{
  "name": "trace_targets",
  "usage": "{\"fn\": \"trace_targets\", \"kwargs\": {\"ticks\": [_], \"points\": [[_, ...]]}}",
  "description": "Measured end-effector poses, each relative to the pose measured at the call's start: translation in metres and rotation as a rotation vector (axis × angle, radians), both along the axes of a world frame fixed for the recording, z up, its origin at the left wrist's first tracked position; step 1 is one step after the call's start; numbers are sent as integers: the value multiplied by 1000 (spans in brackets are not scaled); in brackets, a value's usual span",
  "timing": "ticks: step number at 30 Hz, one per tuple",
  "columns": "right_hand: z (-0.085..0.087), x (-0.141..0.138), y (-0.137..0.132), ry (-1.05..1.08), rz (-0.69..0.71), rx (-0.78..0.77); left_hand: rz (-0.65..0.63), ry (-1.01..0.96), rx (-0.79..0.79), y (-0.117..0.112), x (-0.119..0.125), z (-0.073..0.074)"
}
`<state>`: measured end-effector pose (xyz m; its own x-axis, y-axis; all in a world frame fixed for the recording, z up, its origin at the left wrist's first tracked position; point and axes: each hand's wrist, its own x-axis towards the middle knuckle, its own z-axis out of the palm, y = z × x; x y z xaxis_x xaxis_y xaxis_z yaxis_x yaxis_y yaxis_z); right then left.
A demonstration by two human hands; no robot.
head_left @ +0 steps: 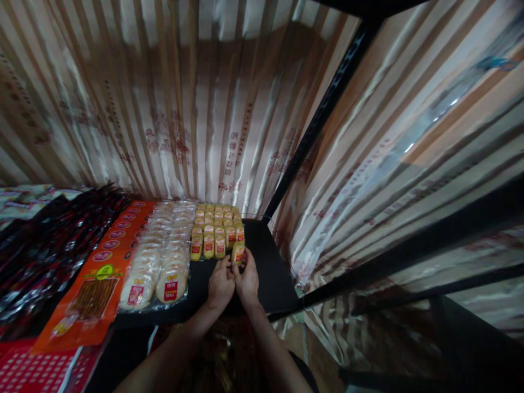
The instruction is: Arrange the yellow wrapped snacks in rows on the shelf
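Observation:
My right hand [248, 279] is closed on a small yellow snack packet [238, 252] with a red and white label, held upright at the front right of the rows. Close against it on the left is my left hand [221, 281], fingers curled near the packet's lower edge; what they hold, if anything, is hidden. Just beyond, similar yellow packets [208, 245] stand in several tight rows on the black shelf [274, 278]. Left of them, round white wafers or cakes [171, 281] in clear wrappers with red labels lie in two overlapping columns.
Orange snack bags [96, 289] overlap in a row further left, beside dark shiny packets [49, 256]. A red and white checked item [33, 365] is at the lower left. Printed curtain-like sheeting [184, 109] hangs behind, and a black metal post [315, 120] rises at the shelf's back corner.

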<state>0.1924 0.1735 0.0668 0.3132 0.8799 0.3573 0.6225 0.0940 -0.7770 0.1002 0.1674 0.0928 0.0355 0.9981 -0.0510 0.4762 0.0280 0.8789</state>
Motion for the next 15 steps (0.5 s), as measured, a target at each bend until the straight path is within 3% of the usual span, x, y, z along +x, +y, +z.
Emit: {"fn": "trace_targets", "kwargs": {"ticks": [6, 15], "points": [[-6, -2, 23, 39, -9, 2, 30, -80, 163, 6, 1, -8], [-15, -2, 29, 39, 37, 32, -8, -21, 151, 9, -2, -20]]}}
